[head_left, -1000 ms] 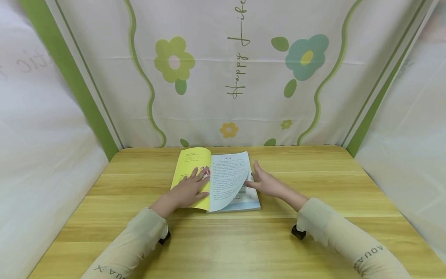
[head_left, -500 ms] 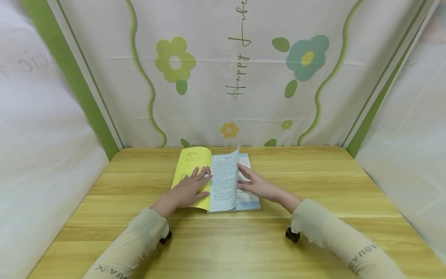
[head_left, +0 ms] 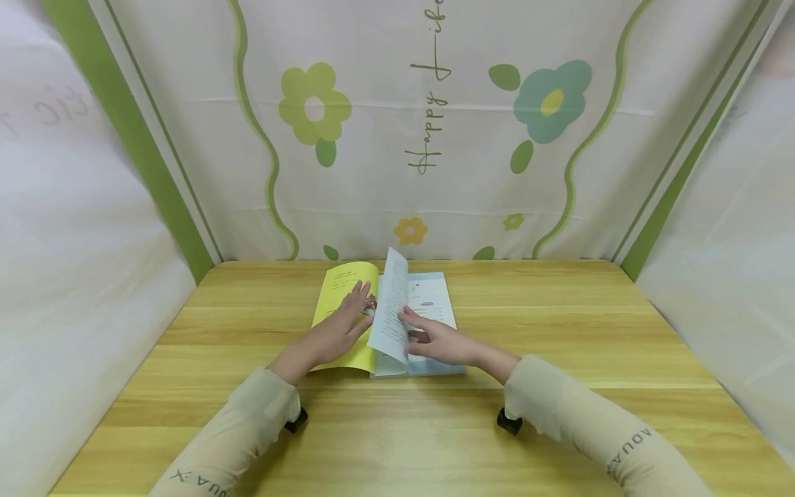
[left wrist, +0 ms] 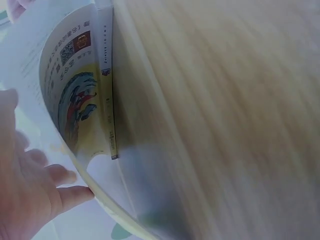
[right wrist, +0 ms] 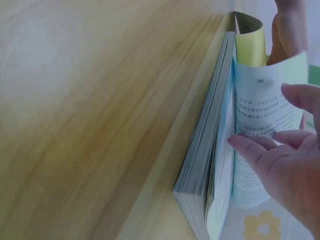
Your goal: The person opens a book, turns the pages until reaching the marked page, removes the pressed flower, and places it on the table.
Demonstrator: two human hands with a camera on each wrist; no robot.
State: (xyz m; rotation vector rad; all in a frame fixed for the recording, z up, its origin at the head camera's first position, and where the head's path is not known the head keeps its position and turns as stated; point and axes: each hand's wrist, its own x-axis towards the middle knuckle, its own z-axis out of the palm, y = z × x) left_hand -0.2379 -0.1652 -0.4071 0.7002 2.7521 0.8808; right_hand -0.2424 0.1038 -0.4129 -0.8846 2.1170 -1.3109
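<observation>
A paperback book [head_left: 430, 293] lies open on the table, its yellow inside cover [head_left: 329, 293] spread to the left. One printed page [head_left: 393, 297] stands raised near the spine, leaning left. My left hand [head_left: 335, 335] is over the yellow cover with fingers extended; in the left wrist view, the left hand's thumb [left wrist: 77, 196] meets the bent cover's edge. My right hand [head_left: 439, 342] is at the raised page's right side, its fingers loosely bent against the page. In the right wrist view the right hand [right wrist: 292, 165] has thumb and fingers spread apart beside the page.
The wooden table [head_left: 397, 442] extends around the book on all sides. A white flower-printed fabric wall [head_left: 373, 166] rises behind its far edge, with more fabric at both sides. Small black devices sit under both cuffs.
My right hand has moved left, swinging the page up from the right side to stand near the spine. My left hand stays over the cover, its fingers shifted slightly.
</observation>
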